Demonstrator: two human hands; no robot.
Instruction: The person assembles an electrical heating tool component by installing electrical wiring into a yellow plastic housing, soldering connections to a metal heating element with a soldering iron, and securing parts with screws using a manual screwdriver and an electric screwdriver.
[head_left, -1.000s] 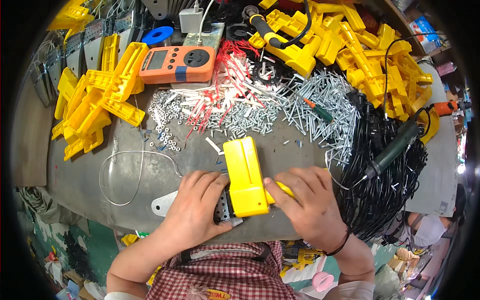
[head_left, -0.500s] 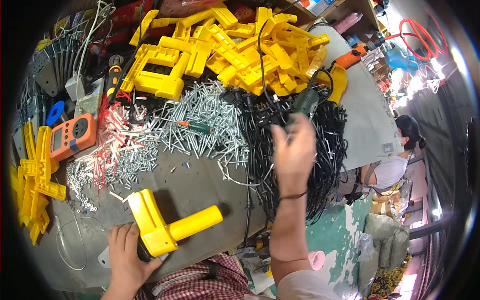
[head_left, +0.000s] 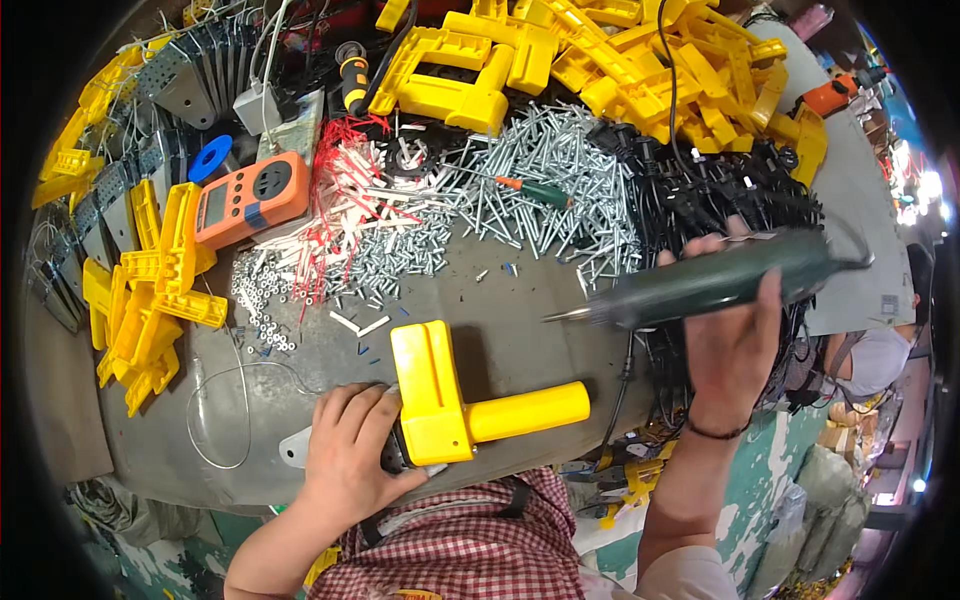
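My left hand (head_left: 348, 448) is closed on the near end of a yellow T-shaped plastic handle housing (head_left: 430, 395). A dark base and a grey metal plate (head_left: 293, 449) show at its lower left, and its round grip points right. To the right, my right hand (head_left: 735, 360) holds a dark green electric screwdriver (head_left: 715, 285), slightly blurred. Its thin metal bit (head_left: 568, 314) points left, above and apart from the housing. Part of the tool's far side is hidden by my fingers.
Beyond lie heaps of long screws (head_left: 550, 160), short screws (head_left: 400, 245), small nuts (head_left: 265, 300) and black cables (head_left: 690, 190). Yellow plastic parts (head_left: 640, 60) are piled at the back. An orange meter (head_left: 252, 200) sits left, and a small green-handled screwdriver (head_left: 540, 190) rests on the screws.
My right hand has picked up the electric screwdriver from the cable heap and brought it nearer, bit leftward. My left hand stays on the yellow housing. The whole view has shifted.
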